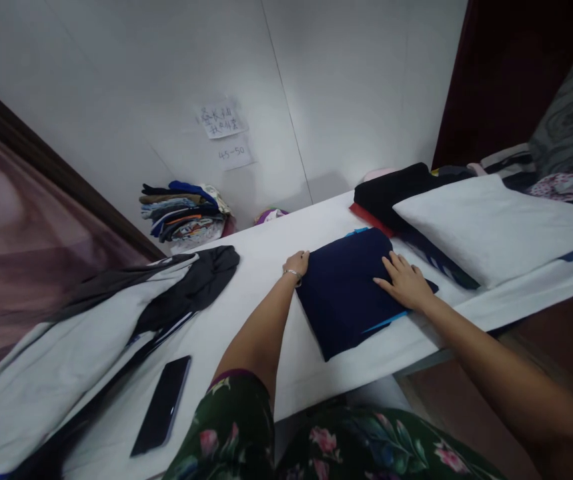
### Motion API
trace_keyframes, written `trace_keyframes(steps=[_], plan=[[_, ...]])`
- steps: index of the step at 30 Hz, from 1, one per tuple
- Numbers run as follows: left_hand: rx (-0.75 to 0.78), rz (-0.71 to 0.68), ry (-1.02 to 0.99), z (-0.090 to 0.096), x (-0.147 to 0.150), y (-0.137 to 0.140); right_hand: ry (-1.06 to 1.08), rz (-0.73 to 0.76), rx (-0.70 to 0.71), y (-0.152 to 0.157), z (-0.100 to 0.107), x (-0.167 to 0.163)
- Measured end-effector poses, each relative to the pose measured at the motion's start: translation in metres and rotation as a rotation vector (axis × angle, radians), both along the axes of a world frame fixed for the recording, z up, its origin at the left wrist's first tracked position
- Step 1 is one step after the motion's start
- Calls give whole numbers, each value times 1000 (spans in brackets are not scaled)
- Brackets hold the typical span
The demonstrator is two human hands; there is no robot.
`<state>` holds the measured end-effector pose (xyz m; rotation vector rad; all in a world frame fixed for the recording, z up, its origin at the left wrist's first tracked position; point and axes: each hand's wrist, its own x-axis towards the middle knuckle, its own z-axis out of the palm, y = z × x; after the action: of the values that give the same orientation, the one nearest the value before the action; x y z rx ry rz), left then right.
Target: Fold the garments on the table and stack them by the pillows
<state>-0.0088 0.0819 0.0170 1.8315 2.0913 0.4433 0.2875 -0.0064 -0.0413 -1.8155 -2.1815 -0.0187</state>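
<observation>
A dark navy garment (349,293), folded into a rough rectangle, lies on the white table in front of me. Slips of bright blue show at its far and near edges. At its left far corner, my left hand (297,264), with a bracelet on the wrist, is closed on the edge; the fingertips are partly hidden. My right hand (406,281) rests flat on the right side of the garment, its fingers spread.
Grey and black clothes (91,353) lie on the left, near a phone (163,405). A folded clothes stack (186,212) stands by the wall below paper notes (221,119). To the right are black clothing (396,193) and a white cloth (501,223) over other garments.
</observation>
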Motion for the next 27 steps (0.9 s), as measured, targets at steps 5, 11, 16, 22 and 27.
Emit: trace_keyframes(steps=[5, 11, 16, 22, 27], plan=[[-33, 62, 16, -21, -16, 6, 5, 3, -64, -2, 5, 1], [-58, 128, 7, -33, -15, 5, 32, 53, -177, 7, 9, 8], [66, 97, -22, -13, -8, -11, 12, 46, -148, 20, 28, 5], [229, -301, 92, -8, 35, -82, 27, 85, -52, 80, 51, -23], [127, -353, 169, -26, 48, -111, 78, -68, -152, 122, 46, -31]])
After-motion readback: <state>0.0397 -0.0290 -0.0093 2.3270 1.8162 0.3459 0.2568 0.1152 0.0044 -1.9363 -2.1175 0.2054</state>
